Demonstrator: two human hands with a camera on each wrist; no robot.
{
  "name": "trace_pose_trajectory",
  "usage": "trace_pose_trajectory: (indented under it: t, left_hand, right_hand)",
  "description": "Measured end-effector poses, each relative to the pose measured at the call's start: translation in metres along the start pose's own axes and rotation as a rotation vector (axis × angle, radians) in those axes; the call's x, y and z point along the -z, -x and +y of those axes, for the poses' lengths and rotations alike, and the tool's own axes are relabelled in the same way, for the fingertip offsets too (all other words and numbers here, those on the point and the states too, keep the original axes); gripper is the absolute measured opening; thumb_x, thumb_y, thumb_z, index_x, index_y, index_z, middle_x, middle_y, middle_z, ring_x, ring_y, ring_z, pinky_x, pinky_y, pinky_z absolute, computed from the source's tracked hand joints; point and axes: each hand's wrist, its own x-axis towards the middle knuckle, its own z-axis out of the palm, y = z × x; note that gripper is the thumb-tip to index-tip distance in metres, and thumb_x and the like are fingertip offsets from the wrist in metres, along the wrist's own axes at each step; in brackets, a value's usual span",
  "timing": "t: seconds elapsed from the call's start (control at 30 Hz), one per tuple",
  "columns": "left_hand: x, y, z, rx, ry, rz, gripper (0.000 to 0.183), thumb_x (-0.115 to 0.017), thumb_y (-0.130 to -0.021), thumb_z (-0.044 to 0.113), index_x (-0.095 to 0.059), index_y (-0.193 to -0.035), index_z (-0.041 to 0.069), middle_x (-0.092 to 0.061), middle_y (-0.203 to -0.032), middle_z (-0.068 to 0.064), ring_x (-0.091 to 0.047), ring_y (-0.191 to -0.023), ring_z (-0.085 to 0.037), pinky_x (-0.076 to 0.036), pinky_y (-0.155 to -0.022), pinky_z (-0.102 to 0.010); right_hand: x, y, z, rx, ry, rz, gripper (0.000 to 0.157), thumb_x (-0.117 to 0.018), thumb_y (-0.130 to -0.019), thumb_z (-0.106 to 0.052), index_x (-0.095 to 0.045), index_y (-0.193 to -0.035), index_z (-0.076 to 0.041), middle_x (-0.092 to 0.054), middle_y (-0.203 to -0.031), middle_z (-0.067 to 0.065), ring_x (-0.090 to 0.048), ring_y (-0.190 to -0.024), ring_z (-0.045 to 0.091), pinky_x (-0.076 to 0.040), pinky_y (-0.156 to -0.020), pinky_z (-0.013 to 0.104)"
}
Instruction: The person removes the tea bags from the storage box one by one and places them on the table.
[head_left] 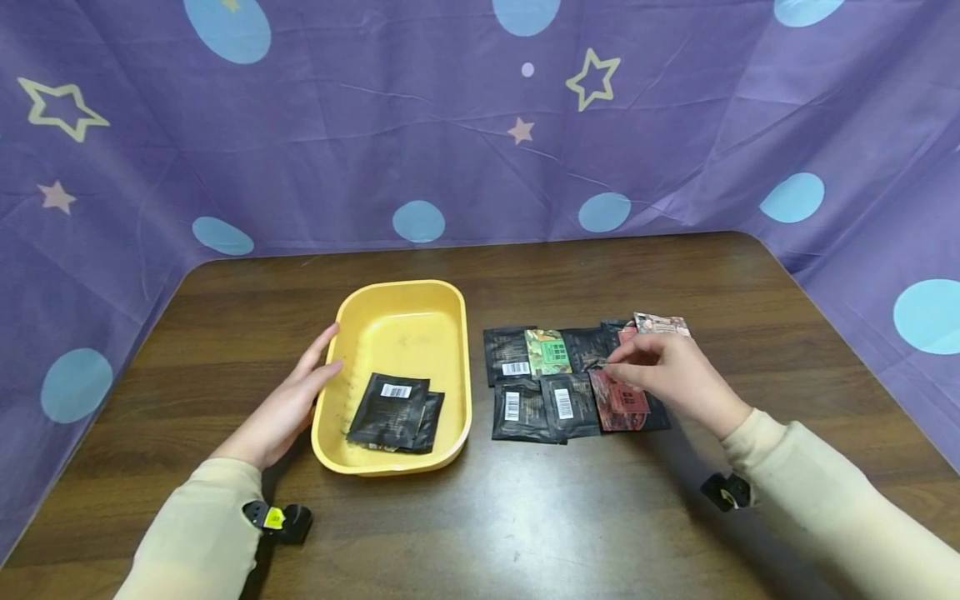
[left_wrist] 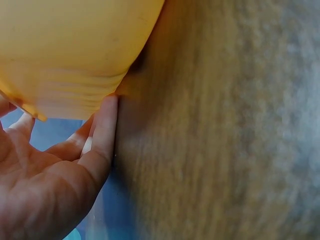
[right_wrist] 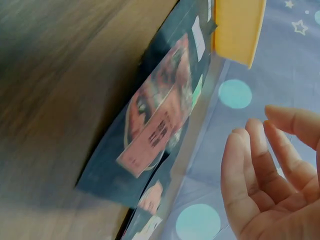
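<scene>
A yellow plastic tray stands left of centre in the head view, with black sachets lying at its near end. My left hand rests against the tray's left side, thumb at the rim; in the left wrist view its fingers touch the outer wall. To the right lie two rows of flat sachets, most black with white labels, one with a green patch. Just above the red-printed sachet hovers my right hand, fingers bent loosely. In the right wrist view a small gap shows under its thumb, with nothing held.
The brown wooden table carries everything. Behind it and at the sides hangs a purple cloth with stars and blue dots. A pale-printed sachet lies at the far right end of the rows, partly behind my right hand.
</scene>
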Motion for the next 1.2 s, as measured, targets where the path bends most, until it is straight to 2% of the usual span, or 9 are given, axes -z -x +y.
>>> trace_pose_trajectory:
  t: [0.07, 0.13, 0.23, 0.53, 0.67, 0.8, 0.97, 1.1, 1.2]
  left_hand:
    - [0.000, 0.000, 0.000, 0.002, 0.001, -0.001, 0.064, -0.035, -0.107, 0.043, 0.006, -0.157, 0.045, 0.013, -0.166, -0.006, -0.010, -0.149, -0.039, -0.017, -0.116, -0.064]
    - [0.000, 0.000, 0.000, 0.001, 0.000, -0.001, 0.065, -0.035, -0.107, 0.043, 0.006, -0.157, 0.044, 0.013, -0.166, -0.006, -0.010, -0.149, -0.039, -0.017, -0.116, -0.064]
    - [0.000, 0.000, 0.000, -0.002, 0.001, 0.000, 0.065, -0.035, -0.107, 0.042, 0.007, -0.157, 0.044, 0.012, -0.166, -0.007, -0.011, -0.149, -0.039, -0.017, -0.116, -0.063]
    - [0.000, 0.000, -0.001, -0.011, 0.001, -0.002, 0.064, -0.034, -0.108, 0.040, 0.007, -0.157, 0.042, 0.012, -0.166, -0.008, -0.011, -0.149, -0.039, -0.016, -0.117, -0.063]
    - [-0.001, 0.000, -0.001, -0.016, 0.004, -0.004, 0.065, -0.035, -0.107, 0.041, 0.007, -0.157, 0.042, 0.011, -0.166, -0.008, -0.013, -0.148, -0.040, -0.017, -0.117, -0.063]
    - [-0.001, 0.000, -0.001, -0.019, 0.005, -0.008, 0.065, -0.034, -0.107, 0.042, 0.007, -0.157, 0.042, 0.010, -0.166, -0.009, -0.014, -0.148, -0.040, -0.018, -0.117, -0.062]
    - [-0.001, 0.000, -0.001, -0.021, 0.005, -0.007, 0.066, -0.035, -0.107, 0.043, 0.007, -0.157, 0.041, 0.010, -0.166, -0.009, -0.015, -0.148, -0.040, -0.019, -0.116, -0.061]
    - [0.000, -0.001, 0.000, -0.019, 0.005, -0.006, 0.065, -0.034, -0.107, 0.041, 0.007, -0.158, 0.041, 0.010, -0.166, -0.010, -0.015, -0.148, -0.040, -0.020, -0.116, -0.061]
    - [0.000, -0.001, -0.001, -0.020, 0.005, -0.009, 0.065, -0.034, -0.108, 0.040, 0.008, -0.158, 0.041, 0.010, -0.166, -0.010, -0.015, -0.148, -0.040, -0.019, -0.116, -0.061]
  right_hand:
    - [-0.003, 0.000, -0.003, 0.025, -0.022, -0.001, 0.008, -0.076, -0.086, -0.012, -0.077, -0.091, -0.005, -0.073, -0.091, 0.008, -0.057, -0.080, -0.002, -0.049, -0.067, 0.018]
    - [-0.005, -0.001, -0.007, 0.039, -0.034, -0.007, 0.007, -0.075, -0.087, -0.010, -0.077, -0.091, -0.006, -0.072, -0.087, 0.007, -0.057, -0.073, 0.003, -0.049, -0.064, 0.020]
    - [-0.010, -0.003, -0.015, 0.045, -0.038, -0.005, 0.007, -0.074, -0.088, -0.012, -0.077, -0.091, -0.007, -0.071, -0.086, 0.005, -0.057, -0.070, 0.006, -0.049, -0.063, 0.021]
    - [-0.029, -0.013, -0.042, 0.055, -0.086, -0.025, 0.010, -0.072, -0.090, -0.018, -0.077, -0.092, -0.010, -0.074, -0.089, 0.004, -0.065, -0.077, 0.010, -0.053, -0.071, 0.025]
    - [-0.037, -0.018, -0.052, 0.075, -0.102, -0.012, 0.008, -0.073, -0.088, -0.018, -0.078, -0.091, -0.011, -0.075, -0.088, 0.002, -0.066, -0.078, 0.008, -0.054, -0.073, 0.024]
    - [-0.045, -0.021, -0.060, 0.122, -0.135, -0.007, 0.007, -0.074, -0.087, -0.015, -0.078, -0.089, -0.010, -0.076, -0.086, 0.003, -0.067, -0.077, 0.007, -0.055, -0.072, 0.021]
    - [-0.054, -0.023, -0.071, 0.169, -0.202, -0.048, 0.009, -0.073, -0.088, -0.014, -0.078, -0.093, -0.009, -0.076, -0.089, 0.002, -0.068, -0.080, 0.010, -0.057, -0.076, 0.029]
    - [-0.062, -0.023, -0.080, 0.218, -0.212, -0.069, 0.009, -0.072, -0.089, -0.014, -0.078, -0.094, -0.010, -0.076, -0.090, 0.001, -0.069, -0.080, 0.009, -0.057, -0.076, 0.033]
    - [-0.070, -0.023, -0.087, 0.245, -0.197, -0.080, 0.009, -0.073, -0.088, -0.015, -0.078, -0.095, -0.010, -0.076, -0.090, 0.001, -0.069, -0.081, 0.008, -0.057, -0.076, 0.030]
